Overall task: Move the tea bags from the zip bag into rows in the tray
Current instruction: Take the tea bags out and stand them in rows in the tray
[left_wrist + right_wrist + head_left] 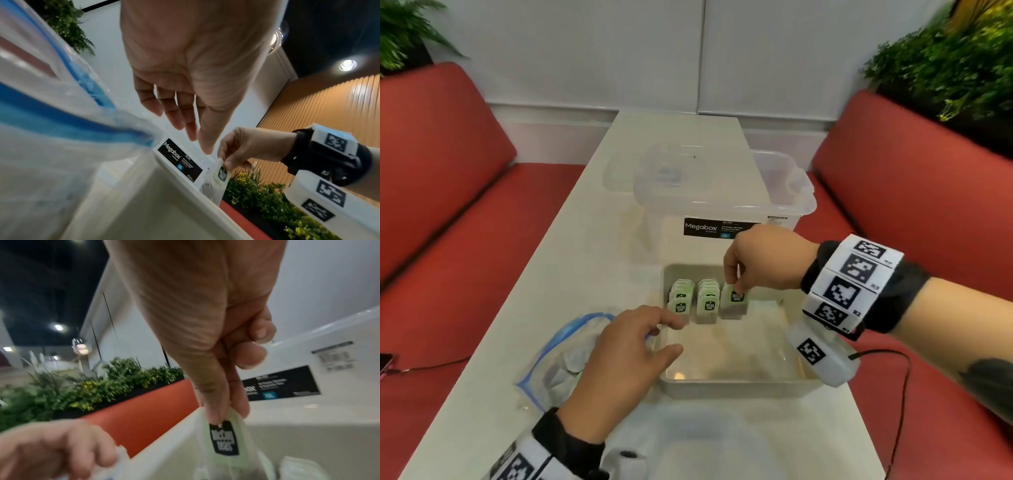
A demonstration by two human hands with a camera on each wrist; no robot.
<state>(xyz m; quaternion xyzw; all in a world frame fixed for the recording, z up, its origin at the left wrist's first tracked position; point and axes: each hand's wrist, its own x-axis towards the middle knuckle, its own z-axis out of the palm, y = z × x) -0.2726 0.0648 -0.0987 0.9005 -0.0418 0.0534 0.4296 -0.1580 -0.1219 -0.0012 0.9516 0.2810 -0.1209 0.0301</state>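
A shallow white tray [739, 385] sits mid-table. Two rows of green-labelled tea bags [693, 301] stand at its back left. My right hand [736, 287] pinches one more tea bag [734, 303] by its top edge, upright just right of the second row; the right wrist view shows thumb and forefinger on this tea bag [224, 439]. The blue-zipped clear zip bag [558, 363] lies left of the tray with tea bags inside. My left hand [671, 337] hovers over the tray's left rim and the bag's mouth, its fingers [180, 120] relaxed and holding nothing.
A clear Megabox storage box [722, 205] stands directly behind the tray. A translucent lid [709, 452] lies at the table's near edge. Red benches flank the narrow white table [571, 240]. A black cable [893, 363] trails off at the right, and a phone [385, 365] lies on the left bench.
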